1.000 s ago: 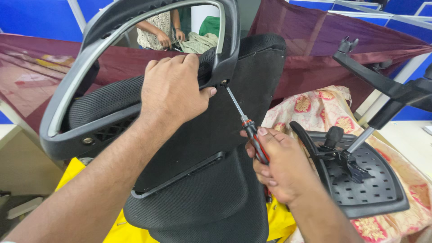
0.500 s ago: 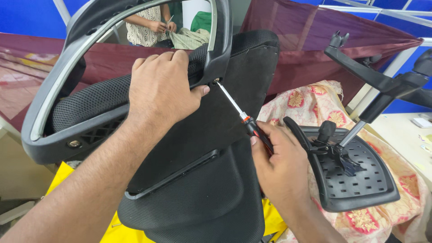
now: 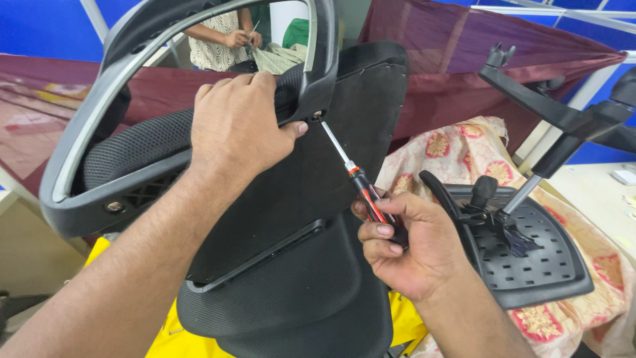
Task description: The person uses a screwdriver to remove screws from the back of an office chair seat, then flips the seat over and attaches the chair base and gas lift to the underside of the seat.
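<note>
The right hand (image 3: 414, 242) is closed around the red-and-black handle of a slim metal-shafted screwdriver (image 3: 358, 182), whose tip slants up and left into a small hole at the lower end of the grey plastic chair frame (image 3: 89, 122). The left hand (image 3: 235, 129) lies palm-down over the black mesh cushion (image 3: 132, 146) just beside that spot, fingers curled over its top edge and thumb pressed close to the screwdriver tip, gripping cushion and frame together. Beneath both hands sits the black fabric-covered chair back panel (image 3: 305, 199), tilted, with a rounded black mesh seat part (image 3: 298, 311) below it. Under these a yellow sheet (image 3: 397, 315) shows. To the right, on a floral cream-and-red cloth (image 3: 464, 146), lies a black perforated plastic seat plate (image 3: 536, 265) with a lever mechanism. Behind, a maroon cloth (image 3: 450, 59) hangs, and another person's hands (image 3: 242, 38) work at something pale.
</note>
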